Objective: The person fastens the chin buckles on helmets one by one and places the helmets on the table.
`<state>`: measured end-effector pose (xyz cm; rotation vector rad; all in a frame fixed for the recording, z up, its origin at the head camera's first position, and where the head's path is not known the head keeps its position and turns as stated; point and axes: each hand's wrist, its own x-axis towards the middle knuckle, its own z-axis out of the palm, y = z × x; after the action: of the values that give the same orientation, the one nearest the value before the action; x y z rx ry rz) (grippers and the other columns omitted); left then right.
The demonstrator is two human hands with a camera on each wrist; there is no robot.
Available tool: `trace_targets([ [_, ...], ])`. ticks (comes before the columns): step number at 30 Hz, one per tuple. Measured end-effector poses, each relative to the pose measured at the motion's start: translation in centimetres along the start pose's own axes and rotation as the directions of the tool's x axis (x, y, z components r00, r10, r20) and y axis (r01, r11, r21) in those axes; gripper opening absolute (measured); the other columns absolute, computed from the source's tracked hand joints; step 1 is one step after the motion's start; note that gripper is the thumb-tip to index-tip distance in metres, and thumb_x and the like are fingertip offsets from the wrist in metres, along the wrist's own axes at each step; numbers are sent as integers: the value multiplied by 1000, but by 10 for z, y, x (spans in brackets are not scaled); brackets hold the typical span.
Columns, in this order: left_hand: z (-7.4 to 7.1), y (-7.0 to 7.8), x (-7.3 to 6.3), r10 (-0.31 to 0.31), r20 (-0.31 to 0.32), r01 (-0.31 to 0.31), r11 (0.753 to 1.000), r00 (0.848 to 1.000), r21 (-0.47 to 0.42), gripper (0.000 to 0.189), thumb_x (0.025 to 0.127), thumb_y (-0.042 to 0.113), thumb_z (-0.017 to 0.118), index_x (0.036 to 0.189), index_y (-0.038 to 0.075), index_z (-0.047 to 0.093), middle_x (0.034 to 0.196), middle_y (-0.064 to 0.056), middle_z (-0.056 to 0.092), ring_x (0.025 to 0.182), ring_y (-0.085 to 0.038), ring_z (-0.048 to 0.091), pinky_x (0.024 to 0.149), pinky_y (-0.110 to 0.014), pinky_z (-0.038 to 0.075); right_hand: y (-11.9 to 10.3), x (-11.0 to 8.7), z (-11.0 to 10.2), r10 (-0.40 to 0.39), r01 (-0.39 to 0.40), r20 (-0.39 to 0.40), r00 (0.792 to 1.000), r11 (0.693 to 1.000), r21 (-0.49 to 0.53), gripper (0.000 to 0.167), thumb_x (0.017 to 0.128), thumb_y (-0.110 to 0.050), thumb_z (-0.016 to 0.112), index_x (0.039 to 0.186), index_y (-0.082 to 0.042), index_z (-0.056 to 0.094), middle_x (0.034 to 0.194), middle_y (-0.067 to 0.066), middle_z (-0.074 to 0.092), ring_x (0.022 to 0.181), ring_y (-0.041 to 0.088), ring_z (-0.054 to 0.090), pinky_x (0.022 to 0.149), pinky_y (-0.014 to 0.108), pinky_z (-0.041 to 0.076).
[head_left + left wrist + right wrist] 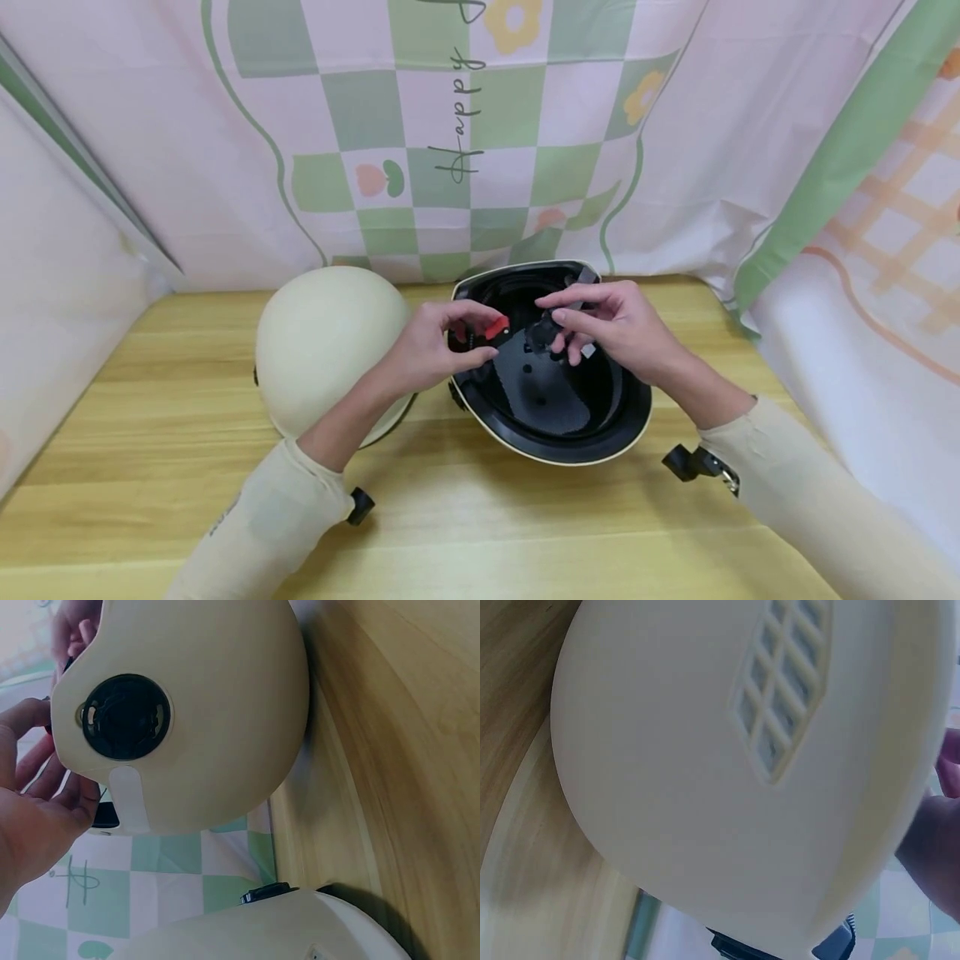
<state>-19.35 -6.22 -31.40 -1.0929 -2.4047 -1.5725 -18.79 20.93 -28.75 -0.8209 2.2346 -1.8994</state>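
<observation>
Sleeves reach toward a helmet near the far edge of the surface, upturned, probably for access inside; the left hand pinches a red clip, the right hand a black piece.

A cream helmet at left sat dome-up on a wooden table. Behind it hung a white curtain printed with green checks and "Happy"; orange-plaid fabric hung at right.
</observation>
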Motion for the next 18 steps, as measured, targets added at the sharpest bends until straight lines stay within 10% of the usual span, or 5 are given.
trace_targets([
  [7,0,0,0,5,0,-5,1000,1000,-5,33,87,4,82,118,-1,74,104,-9,74,96,-20,66,82,-33,53,0,0,-4,11,-11,87,996,1000,7,32,100,11,58,131,18,59,119,14,73,94,26,78,76,38,62],
  [18,1,-3,1,57,-39,-59,997,998,-50,28,86,0,81,113,-2,76,94,-8,69,87,-20,60,74,-28,49,-4,-2,-2,-39,44,27,999,974,-223,24,91,11,72,114,12,69,77,11,74,57,20,65,55,28,57],
])
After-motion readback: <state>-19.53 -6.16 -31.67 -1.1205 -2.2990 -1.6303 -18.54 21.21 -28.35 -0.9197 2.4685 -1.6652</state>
